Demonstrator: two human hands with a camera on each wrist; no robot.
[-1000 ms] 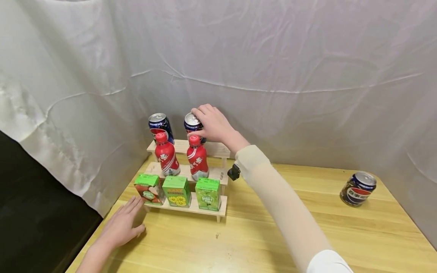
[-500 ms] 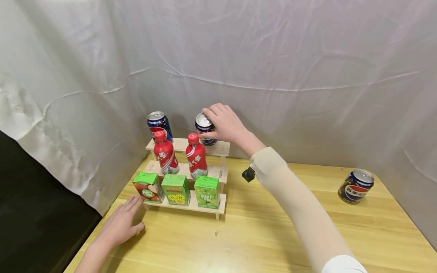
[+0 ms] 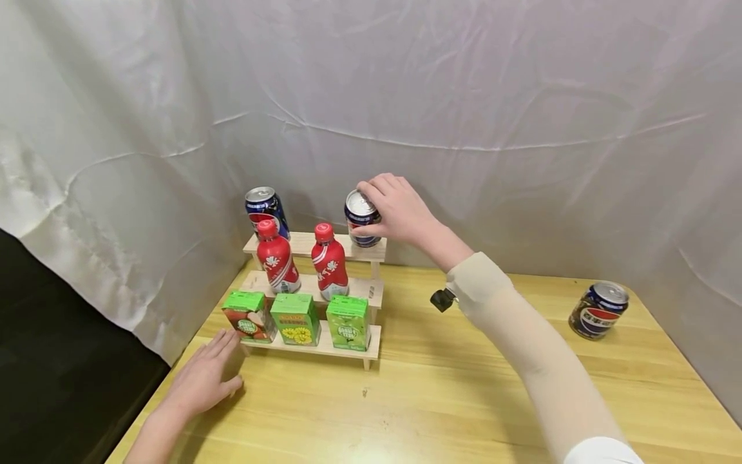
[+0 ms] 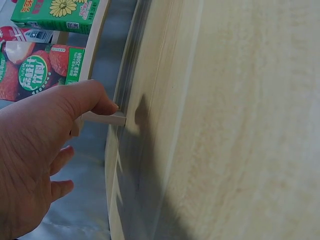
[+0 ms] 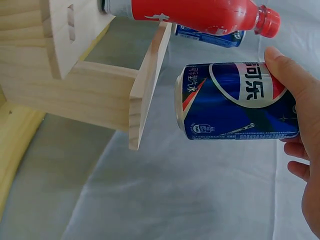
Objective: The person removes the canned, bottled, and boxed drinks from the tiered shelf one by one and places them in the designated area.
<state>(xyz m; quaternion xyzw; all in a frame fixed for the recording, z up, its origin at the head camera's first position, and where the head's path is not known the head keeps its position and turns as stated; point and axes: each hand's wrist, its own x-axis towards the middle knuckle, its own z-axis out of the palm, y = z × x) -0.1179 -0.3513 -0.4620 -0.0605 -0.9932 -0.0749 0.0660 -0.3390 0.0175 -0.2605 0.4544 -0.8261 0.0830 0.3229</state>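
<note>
Right hand (image 3: 400, 209) grips can (image 3: 362, 218) from above at the right end of the rack (image 3: 371, 291) top step, base lifted off the wood. Left hand (image 3: 203, 380) flat, fingers relaxed, touching rack's front-left foot, likely steadying it.

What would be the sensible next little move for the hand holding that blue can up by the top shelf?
Probably lower the can straight down onto the right end of the top shelf and only then let go. The right hand grips it from the side, and the wrist view shows a gap between the can's base and the board, so it is not yet resting. That end of the shelf is free.
</note>
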